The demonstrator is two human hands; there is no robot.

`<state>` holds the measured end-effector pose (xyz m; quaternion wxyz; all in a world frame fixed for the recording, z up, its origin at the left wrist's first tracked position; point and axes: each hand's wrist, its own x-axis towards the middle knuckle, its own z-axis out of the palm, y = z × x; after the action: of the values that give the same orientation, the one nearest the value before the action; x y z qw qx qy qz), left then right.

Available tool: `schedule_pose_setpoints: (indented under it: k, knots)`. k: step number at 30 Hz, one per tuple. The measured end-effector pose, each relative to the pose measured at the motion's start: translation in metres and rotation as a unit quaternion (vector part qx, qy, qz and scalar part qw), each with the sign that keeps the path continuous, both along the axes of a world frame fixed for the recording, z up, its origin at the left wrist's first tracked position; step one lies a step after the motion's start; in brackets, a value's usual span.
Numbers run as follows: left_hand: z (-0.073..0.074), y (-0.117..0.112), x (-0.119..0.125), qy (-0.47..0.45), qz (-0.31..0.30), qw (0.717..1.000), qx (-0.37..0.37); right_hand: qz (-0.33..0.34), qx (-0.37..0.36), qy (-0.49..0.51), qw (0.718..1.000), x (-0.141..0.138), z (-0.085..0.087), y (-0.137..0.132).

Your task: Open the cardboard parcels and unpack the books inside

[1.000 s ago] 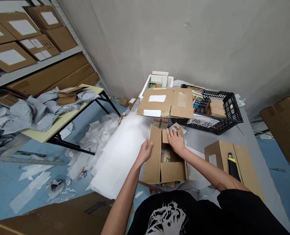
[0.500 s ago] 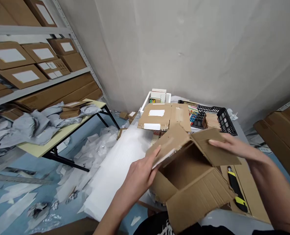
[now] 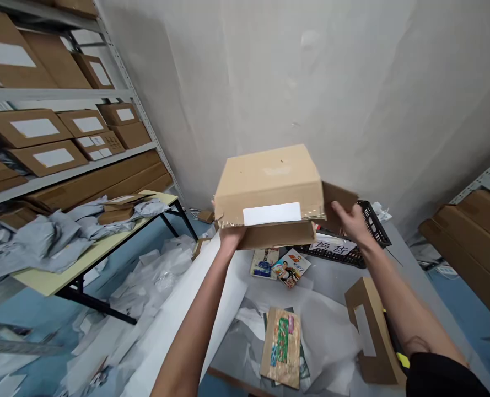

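1. Head view, far left: grey steel shelving carries cardboard cartons with white labels. Below it, a folding table with a pale yellow top holds crumpled grey mailer bags.
2. Nearer the middle, a long white foam sheet slopes past the left forearm.
3. The left hand sits under the box's left side, its fingers hidden, so how firmly it grips cannot be told. With support this far to one side, the box could tip or slide if its weight shifts toward the right.
4. Held up in the air above the grey worktable, the cardboard box looks closed on top, with a white label strip and glossy tape along its front edge. A loose flap juts out at the right, and another hangs below the front. Either could snag or swing open, and anything inside might then spill.
5. The right hand is open, fingers spread just beside that flap, not clearly holding anything.
6. Below, two magazines and a flat printed package lie on white paper. Further right are a black plastic crate and a cardboard piece, with a yellow-trimmed utility knife mostly hidden beside it.
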<state>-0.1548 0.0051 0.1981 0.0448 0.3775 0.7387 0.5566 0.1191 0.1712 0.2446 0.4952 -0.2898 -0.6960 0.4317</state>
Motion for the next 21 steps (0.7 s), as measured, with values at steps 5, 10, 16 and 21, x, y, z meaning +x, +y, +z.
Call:
schedule_pose_setpoints:
  k: [5,10,16,21]
  knots:
    - [-0.043,0.049,-0.02,-0.024,0.006,0.999,-0.045,0.009,-0.05,-0.038,0.998,-0.05,-0.074,0.021]
    - [-0.086,0.057,-0.029,-0.036,0.016,0.997,-0.072,0.014,-0.052,-0.086,0.995,-0.056,-0.127,0.037]
    - [-0.125,0.034,-0.058,-0.088,-0.072,0.991,-0.077,-0.014,-0.068,-0.127,0.99,-0.028,-0.149,0.075]
    - [-0.146,0.021,-0.087,-0.306,-0.134,0.941,-0.045,-0.016,-0.069,-0.16,0.985,-0.032,-0.154,0.078]
